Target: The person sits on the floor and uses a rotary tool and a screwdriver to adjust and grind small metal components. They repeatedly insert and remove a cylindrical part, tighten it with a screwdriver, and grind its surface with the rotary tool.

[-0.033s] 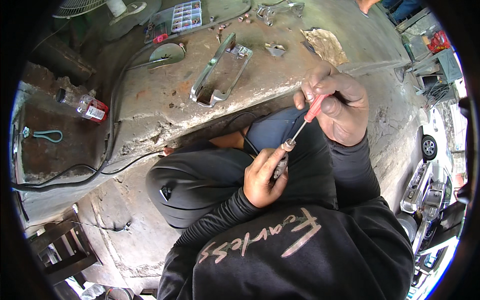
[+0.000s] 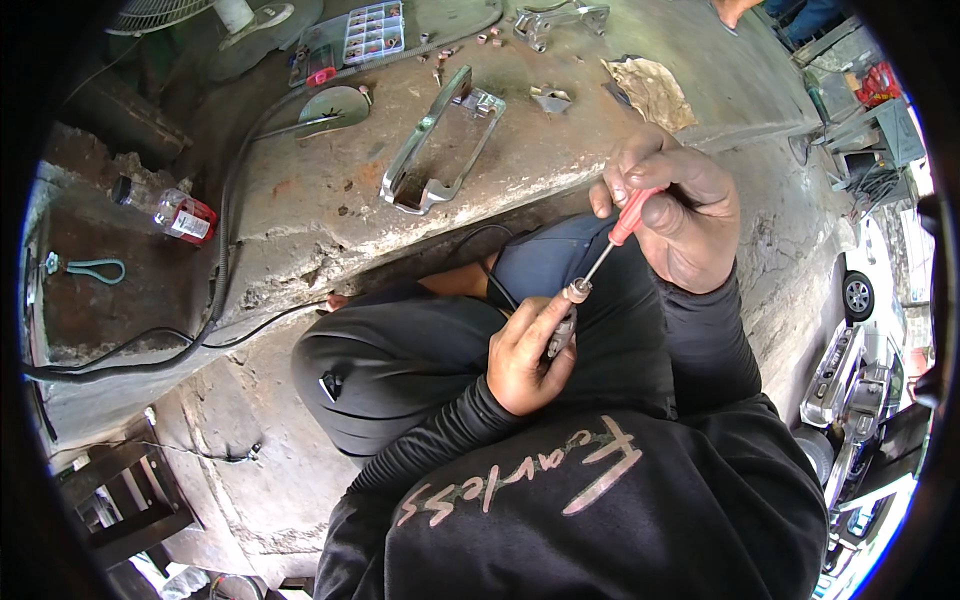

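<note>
A red-handled screwdriver (image 2: 629, 217) is pinched in my right hand (image 2: 690, 215), its thin metal shaft slanting down to the left. The tip meets the round metal end of a small dark tool (image 2: 562, 332), whose exact kind I cannot make out. My left hand (image 2: 527, 355) is wrapped round this tool above my lap and hides most of it. Both hands are closed, and the index finger of the left lies along the tool near its metal end.
On the concrete ledge beyond my knees lie a metal frame (image 2: 425, 150), a brown crumpled sheet (image 2: 650, 90) and a compartment box (image 2: 373, 32). A bottle with red liquid (image 2: 185, 217) lies left, beside a dark hose (image 2: 222, 270). A fan (image 2: 160, 12) stands far left.
My right hand has shifted very slightly to the right at the wrist. The screwdriver tip stays at the tool's metal end, and my left hand has not moved.
</note>
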Available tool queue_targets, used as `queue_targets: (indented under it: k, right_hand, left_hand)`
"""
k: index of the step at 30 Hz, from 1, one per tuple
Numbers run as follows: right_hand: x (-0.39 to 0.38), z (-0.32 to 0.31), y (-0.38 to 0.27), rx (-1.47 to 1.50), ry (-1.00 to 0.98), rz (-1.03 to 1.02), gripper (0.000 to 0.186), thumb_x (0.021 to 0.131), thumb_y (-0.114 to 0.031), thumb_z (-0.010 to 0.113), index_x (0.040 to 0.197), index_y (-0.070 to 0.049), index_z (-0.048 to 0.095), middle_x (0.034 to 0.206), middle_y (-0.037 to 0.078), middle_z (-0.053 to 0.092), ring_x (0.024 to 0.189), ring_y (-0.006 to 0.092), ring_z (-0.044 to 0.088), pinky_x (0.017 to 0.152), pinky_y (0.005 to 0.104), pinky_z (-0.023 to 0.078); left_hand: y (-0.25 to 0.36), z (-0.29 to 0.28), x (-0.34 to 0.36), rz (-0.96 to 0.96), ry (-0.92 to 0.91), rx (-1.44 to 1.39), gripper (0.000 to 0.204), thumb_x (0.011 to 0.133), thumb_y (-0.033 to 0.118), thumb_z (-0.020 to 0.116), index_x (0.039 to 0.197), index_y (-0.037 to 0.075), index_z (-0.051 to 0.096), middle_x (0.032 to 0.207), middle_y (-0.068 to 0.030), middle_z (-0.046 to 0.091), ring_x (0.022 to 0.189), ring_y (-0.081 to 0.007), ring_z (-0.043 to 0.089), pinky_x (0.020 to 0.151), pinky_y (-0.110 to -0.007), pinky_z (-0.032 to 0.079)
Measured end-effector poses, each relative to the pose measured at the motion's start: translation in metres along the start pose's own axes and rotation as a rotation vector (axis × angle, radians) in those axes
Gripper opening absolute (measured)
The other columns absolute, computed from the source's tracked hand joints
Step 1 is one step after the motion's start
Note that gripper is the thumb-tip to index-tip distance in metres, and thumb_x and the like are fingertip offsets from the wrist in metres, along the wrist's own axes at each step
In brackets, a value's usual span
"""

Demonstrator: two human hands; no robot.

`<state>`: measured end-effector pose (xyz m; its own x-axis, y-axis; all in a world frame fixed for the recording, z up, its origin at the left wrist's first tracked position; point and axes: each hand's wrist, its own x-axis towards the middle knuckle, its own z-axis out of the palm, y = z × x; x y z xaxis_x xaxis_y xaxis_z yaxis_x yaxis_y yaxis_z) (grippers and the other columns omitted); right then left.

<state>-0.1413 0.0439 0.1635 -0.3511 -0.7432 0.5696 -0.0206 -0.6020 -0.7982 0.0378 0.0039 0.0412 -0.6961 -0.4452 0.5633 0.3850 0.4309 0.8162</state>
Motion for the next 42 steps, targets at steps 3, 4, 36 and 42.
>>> queue_targets:
  k: [3, 4, 36, 42]
  right_hand:
    - [0.002, -0.001, -0.001, -0.050, -0.003, 0.017, 0.028, 0.086, -0.014, 0.073, 0.105, 0.006, 0.068, 0.094, 0.013, 0.060, 0.076, 0.0200, 0.064, 0.058, 0.0270, 0.054]
    - [0.003, -0.002, -0.002, -0.066, -0.005, 0.025, 0.028, 0.086, -0.015, 0.072, 0.106, 0.006, 0.068, 0.094, 0.013, 0.060, 0.075, 0.0199, 0.064, 0.058, 0.0271, 0.054]
    - [-0.009, 0.002, 0.004, -0.025, 0.059, 0.033, 0.029, 0.094, -0.013, 0.064, 0.115, 0.005, 0.058, 0.090, 0.016, 0.063, 0.079, 0.0231, 0.066, 0.067, 0.0382, 0.059]
    - [-0.009, 0.002, 0.002, 0.053, 0.074, 0.124, 0.028, 0.096, -0.015, 0.061, 0.116, 0.005, 0.061, 0.087, 0.014, 0.064, 0.075, 0.0205, 0.065, 0.068, 0.0354, 0.058]
  left_hand:
    - [-0.003, 0.002, 0.000, 0.001, 0.000, 0.002, 0.066, 0.078, -0.012, 0.063, 0.139, 0.001, 0.043, 0.093, -0.0125, 0.059, 0.077, -0.0221, 0.059, 0.073, -0.031, 0.049]
    - [-0.004, 0.002, 0.002, 0.011, 0.002, 0.006, 0.066, 0.078, -0.012, 0.063, 0.139, 0.001, 0.043, 0.093, -0.0125, 0.059, 0.077, -0.0220, 0.059, 0.073, -0.031, 0.049]
    - [-0.006, 0.003, 0.001, -0.061, 0.043, 0.017, 0.062, 0.080, -0.012, 0.065, 0.138, 0.000, 0.046, 0.092, -0.0123, 0.057, 0.077, -0.0196, 0.057, 0.073, -0.030, 0.049]
    - [-0.006, 0.004, 0.001, 0.002, 0.007, 0.006, 0.064, 0.079, -0.012, 0.064, 0.139, 0.001, 0.045, 0.093, -0.0128, 0.058, 0.075, -0.0213, 0.057, 0.072, -0.031, 0.049]
